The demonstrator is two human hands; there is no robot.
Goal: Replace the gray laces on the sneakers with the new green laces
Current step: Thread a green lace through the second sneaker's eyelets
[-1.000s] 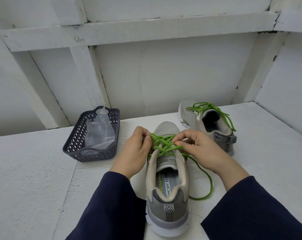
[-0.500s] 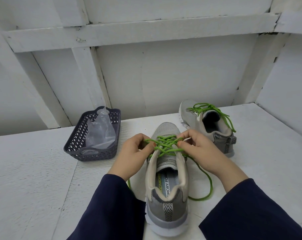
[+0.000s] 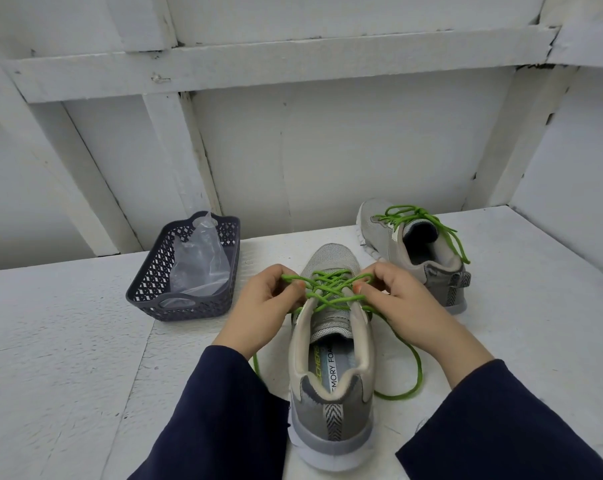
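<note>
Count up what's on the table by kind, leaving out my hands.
Sneakers: 2
Green laces: 2
Basket: 1
Plastic bag: 1
Total: 6

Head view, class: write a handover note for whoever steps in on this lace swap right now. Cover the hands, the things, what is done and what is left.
Left hand pinches the green lace at the near sneaker's left side; right hand pinches it at the right.
Near sneaker stands on the table, heel toward the person, lace crisscrossed, ends trailing.
Done: far sneaker is already laced in green.
Basket with a plastic bag sits to the left. No gray laces in view.
Left: probably tighten and tie the near sneaker.
</note>
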